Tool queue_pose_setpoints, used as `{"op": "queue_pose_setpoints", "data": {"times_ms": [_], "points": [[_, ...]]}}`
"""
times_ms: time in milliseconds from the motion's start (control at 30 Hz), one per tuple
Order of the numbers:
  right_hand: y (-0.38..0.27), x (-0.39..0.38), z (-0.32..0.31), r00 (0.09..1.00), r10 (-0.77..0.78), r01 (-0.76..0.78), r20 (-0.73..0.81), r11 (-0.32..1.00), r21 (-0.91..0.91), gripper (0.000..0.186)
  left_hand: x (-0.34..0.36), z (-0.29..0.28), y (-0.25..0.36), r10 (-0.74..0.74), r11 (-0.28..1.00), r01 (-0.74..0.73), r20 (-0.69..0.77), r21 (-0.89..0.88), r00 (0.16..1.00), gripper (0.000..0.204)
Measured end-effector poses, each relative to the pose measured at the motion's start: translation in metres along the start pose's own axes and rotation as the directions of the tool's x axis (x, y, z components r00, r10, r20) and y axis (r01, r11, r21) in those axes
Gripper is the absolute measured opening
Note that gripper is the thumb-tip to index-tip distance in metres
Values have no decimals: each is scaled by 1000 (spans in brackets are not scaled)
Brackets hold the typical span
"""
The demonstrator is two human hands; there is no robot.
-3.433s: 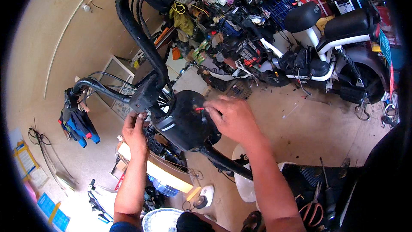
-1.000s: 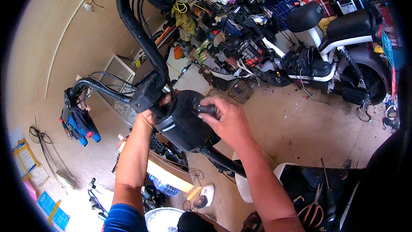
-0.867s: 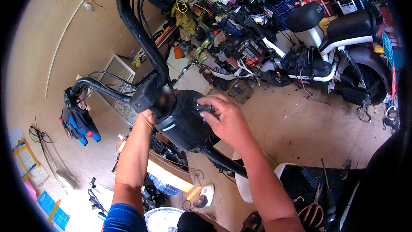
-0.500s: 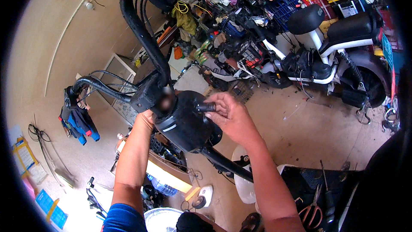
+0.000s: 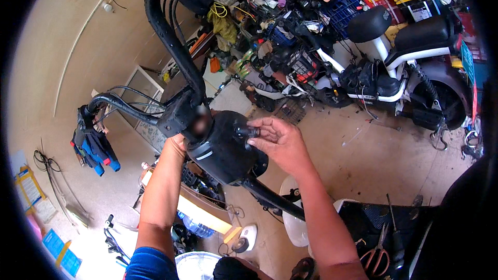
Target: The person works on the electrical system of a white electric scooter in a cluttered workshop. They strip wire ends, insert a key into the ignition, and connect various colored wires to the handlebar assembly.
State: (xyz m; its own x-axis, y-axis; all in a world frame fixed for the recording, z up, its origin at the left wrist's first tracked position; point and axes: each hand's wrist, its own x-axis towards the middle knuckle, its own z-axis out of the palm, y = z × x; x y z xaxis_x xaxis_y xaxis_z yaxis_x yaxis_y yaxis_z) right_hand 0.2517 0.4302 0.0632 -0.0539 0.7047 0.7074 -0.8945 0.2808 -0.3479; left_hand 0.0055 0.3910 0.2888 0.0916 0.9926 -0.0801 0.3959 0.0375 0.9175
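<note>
In front of me is a black rounded housing [image 5: 220,150] at the steering column of an electric scooter, with black handlebars [image 5: 176,36] rising from it. On the housing's right side, the fingertips of my right hand [image 5: 280,142] pinch a small black cylindrical part [image 5: 248,132]. Its far end meets the housing's surface; whether it sits inside an opening I cannot tell. My left hand [image 5: 179,141] reaches behind the column on the left, its fingers hidden by the housing and the clamp block.
A white-and-black electric scooter [image 5: 389,78] stands at the right, beside a heap of parts and crates. Scissors [image 5: 376,259] and a screwdriver [image 5: 397,246] lie on a black surface at lower right. A black tube [image 5: 275,197] slopes down from the housing. A white fan [image 5: 197,265] is below.
My right fingers have shifted slightly down and the black cylindrical part appears turned or tilted a little. My left hand stays in place behind the column.
</note>
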Motion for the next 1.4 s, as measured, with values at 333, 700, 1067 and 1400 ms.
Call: {"op": "queue_pose_setpoints", "data": {"times_ms": [333, 700, 1067, 1400], "points": [[-2, -5, -3, 996, 86, -87, 25, 993, 75, 43, -1, 12, 3, -20, 1000, 20, 56, 3, 998, 60], [-9, -5, 1, 993, 113, -111, -43, 993, 43, 40, -3, 10, -1, 16, 1000, -15, 44, -24, 999, 58], [-5, -5, -2, 991, 135, -133, -15, 986, 99, 40, -8, 13, 1, 38, 999, -37, 52, -19, 998, 64], [-7, -3, -1, 999, -3, -4, -43, 989, -148, 39, -12, 28, 4, 16, 999, -12, 77, -47, 997, 69]]}}
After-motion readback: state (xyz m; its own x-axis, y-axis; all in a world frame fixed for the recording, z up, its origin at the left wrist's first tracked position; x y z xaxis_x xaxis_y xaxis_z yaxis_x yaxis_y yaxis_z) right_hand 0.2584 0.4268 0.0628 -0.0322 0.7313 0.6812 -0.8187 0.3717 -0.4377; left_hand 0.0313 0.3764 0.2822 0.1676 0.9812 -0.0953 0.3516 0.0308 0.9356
